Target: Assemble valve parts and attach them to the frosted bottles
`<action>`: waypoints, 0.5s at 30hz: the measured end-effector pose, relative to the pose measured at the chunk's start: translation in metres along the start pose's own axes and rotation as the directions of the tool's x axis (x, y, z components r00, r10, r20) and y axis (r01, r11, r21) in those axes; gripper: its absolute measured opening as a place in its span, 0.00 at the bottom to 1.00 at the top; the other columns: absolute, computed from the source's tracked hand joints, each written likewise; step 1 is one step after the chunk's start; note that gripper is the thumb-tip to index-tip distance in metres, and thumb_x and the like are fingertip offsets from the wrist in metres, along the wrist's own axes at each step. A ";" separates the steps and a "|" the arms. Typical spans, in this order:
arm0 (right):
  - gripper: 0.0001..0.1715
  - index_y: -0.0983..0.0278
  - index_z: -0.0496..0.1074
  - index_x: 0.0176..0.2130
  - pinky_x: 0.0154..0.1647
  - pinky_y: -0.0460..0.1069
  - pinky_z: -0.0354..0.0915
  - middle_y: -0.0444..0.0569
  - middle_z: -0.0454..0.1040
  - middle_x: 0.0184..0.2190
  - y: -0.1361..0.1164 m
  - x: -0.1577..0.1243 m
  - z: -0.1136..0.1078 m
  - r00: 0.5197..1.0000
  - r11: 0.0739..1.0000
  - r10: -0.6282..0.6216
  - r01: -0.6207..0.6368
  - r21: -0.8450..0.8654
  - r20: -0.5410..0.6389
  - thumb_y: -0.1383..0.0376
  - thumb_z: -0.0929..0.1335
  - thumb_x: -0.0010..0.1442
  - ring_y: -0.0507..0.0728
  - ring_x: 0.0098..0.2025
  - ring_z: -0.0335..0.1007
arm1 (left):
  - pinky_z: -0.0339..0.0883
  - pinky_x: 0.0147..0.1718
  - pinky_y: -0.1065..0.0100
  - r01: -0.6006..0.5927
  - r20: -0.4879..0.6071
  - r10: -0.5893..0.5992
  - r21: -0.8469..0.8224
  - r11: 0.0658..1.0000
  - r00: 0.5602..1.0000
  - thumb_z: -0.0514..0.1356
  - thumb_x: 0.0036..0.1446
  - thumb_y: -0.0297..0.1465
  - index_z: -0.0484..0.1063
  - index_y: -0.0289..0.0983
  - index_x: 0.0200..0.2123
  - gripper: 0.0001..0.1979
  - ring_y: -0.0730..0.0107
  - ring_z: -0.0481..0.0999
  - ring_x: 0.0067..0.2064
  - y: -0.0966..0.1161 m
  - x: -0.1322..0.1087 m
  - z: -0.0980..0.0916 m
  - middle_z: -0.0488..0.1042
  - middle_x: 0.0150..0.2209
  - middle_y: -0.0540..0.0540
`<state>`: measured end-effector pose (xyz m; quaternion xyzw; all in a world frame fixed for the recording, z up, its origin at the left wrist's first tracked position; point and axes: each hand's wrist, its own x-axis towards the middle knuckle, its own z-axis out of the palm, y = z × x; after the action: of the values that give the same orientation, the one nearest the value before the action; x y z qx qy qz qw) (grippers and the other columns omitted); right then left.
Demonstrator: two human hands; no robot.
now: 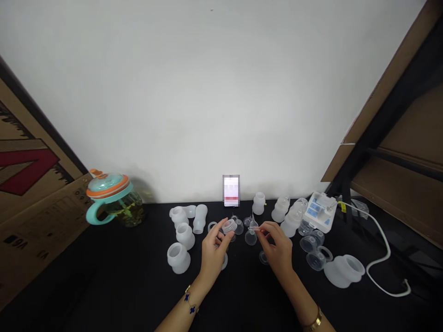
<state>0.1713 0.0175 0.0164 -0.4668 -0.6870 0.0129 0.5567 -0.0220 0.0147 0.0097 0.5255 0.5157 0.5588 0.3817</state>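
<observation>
Between the fingers and thumb of my left hand (pixel 212 249) is a translucent bottle collar ring (pixel 229 226), its threaded side partly showing. Pinched in my right hand (pixel 278 246) is a clear bottle nipple (pixel 254 223), tip upward, held by its edge. The two parts are apart. Clear dome-shaped pieces (pixel 250 238) lie on the black table just beyond and below my fingers. A pale ring (pixel 224 262) is partly hidden behind my left wrist. Another small round clear piece (pixel 263 257) sits beside my right hand.
Several frosted bottle bodies (pixel 179 258) stand at left; assembled bottles (pixel 281 209) stand at right. Clear caps (pixel 315 259) and a wide bottle body (pixel 344 271) lie near a white cable (pixel 388 240) and white box (pixel 320 211). A phone (pixel 231 191) leans on the wall. A teapot (pixel 114 198) is far left.
</observation>
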 end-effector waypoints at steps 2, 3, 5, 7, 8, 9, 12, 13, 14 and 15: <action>0.06 0.61 0.73 0.36 0.28 0.45 0.69 0.46 0.76 0.31 0.001 -0.001 0.001 1.000 1.000 0.010 -0.010 -0.003 0.018 0.65 0.67 0.67 0.53 0.30 0.73 | 0.59 0.23 0.74 0.022 0.012 -0.021 -0.044 0.999 1.000 0.66 0.55 0.47 0.75 0.35 0.56 0.30 0.75 0.64 0.24 0.000 0.000 0.000 0.66 0.24 0.53; 0.07 0.60 0.73 0.35 0.27 0.45 0.69 0.45 0.76 0.30 0.002 -0.002 0.002 1.000 1.000 0.018 -0.018 -0.006 0.025 0.64 0.67 0.67 0.52 0.29 0.72 | 0.59 0.23 0.75 0.035 0.018 -0.034 -0.067 0.997 0.999 0.66 0.55 0.47 0.74 0.35 0.57 0.31 0.76 0.64 0.24 0.000 0.001 0.000 0.66 0.24 0.53; 0.07 0.60 0.73 0.36 0.28 0.45 0.69 0.45 0.76 0.30 0.004 -0.004 0.005 0.998 0.999 0.037 -0.037 -0.016 0.048 0.63 0.67 0.67 0.53 0.29 0.73 | 0.58 0.22 0.75 0.066 0.031 -0.063 -0.108 0.992 0.998 0.67 0.54 0.47 0.72 0.34 0.58 0.33 0.76 0.65 0.23 0.000 0.002 0.000 0.67 0.23 0.53; 0.07 0.60 0.74 0.37 0.28 0.45 0.70 0.45 0.78 0.30 0.006 -0.006 0.007 0.997 0.999 0.045 -0.044 -0.021 0.069 0.62 0.67 0.67 0.53 0.29 0.75 | 0.57 0.20 0.76 0.091 0.045 -0.085 -0.139 0.986 0.995 0.68 0.53 0.47 0.71 0.34 0.59 0.35 0.76 0.65 0.22 0.000 0.003 0.000 0.68 0.22 0.53; 0.07 0.60 0.74 0.38 0.29 0.46 0.70 0.45 0.78 0.31 0.007 -0.007 0.008 0.996 0.999 0.048 -0.047 -0.023 0.074 0.62 0.66 0.67 0.54 0.30 0.76 | 0.57 0.20 0.76 0.097 0.051 -0.090 -0.152 0.984 0.995 0.68 0.52 0.46 0.71 0.33 0.59 0.35 0.75 0.66 0.22 0.001 0.004 0.000 0.69 0.21 0.53; 0.08 0.60 0.75 0.39 0.29 0.46 0.71 0.45 0.79 0.31 0.007 -0.007 0.009 0.996 0.999 0.051 -0.049 -0.024 0.080 0.61 0.66 0.67 0.54 0.30 0.76 | 0.58 0.20 0.76 0.099 0.056 -0.091 -0.164 0.981 0.994 0.69 0.51 0.46 0.71 0.33 0.59 0.35 0.75 0.68 0.22 0.001 0.004 0.000 0.70 0.21 0.52; 0.10 0.60 0.76 0.40 0.28 0.46 0.72 0.46 0.80 0.31 0.008 -0.008 0.011 0.994 0.997 0.066 -0.063 -0.036 0.090 0.59 0.66 0.67 0.55 0.29 0.77 | 0.62 0.21 0.75 0.088 0.066 -0.076 -0.201 0.976 0.995 0.70 0.50 0.44 0.72 0.35 0.58 0.35 0.74 0.72 0.24 0.002 0.005 0.001 0.79 0.31 0.45; 0.10 0.60 0.76 0.40 0.28 0.46 0.72 0.46 0.81 0.31 0.008 -0.009 0.011 0.993 0.997 0.071 -0.068 -0.042 0.091 0.59 0.66 0.67 0.55 0.28 0.77 | 0.64 0.22 0.74 0.084 0.070 -0.070 -0.216 0.973 0.995 0.70 0.49 0.44 0.73 0.36 0.57 0.34 0.75 0.73 0.24 0.002 0.004 0.002 0.81 0.37 0.41; 0.11 0.60 0.77 0.41 0.28 0.47 0.72 0.46 0.81 0.31 0.008 -0.009 0.011 0.993 0.996 0.076 -0.072 -0.050 0.089 0.58 0.66 0.67 0.54 0.27 0.77 | 0.65 0.22 0.74 0.081 0.075 -0.065 -0.230 0.970 0.995 0.71 0.49 0.43 0.73 0.38 0.57 0.33 0.76 0.73 0.24 0.002 0.004 0.002 0.80 0.45 0.38; 0.12 0.60 0.77 0.41 0.28 0.47 0.72 0.47 0.81 0.31 0.009 -0.010 0.011 0.993 0.996 0.078 -0.074 -0.055 0.087 0.57 0.66 0.67 0.54 0.26 0.77 | 0.66 0.22 0.73 0.082 0.081 -0.064 -0.242 0.967 0.995 0.71 0.49 0.43 0.73 0.39 0.57 0.32 0.77 0.73 0.24 0.002 0.004 0.003 0.79 0.50 0.37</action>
<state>0.1674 0.0217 0.0004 -0.5060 -0.6930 0.0369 0.5123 -0.0198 0.0187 0.0119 0.4748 0.4474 0.5845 0.4824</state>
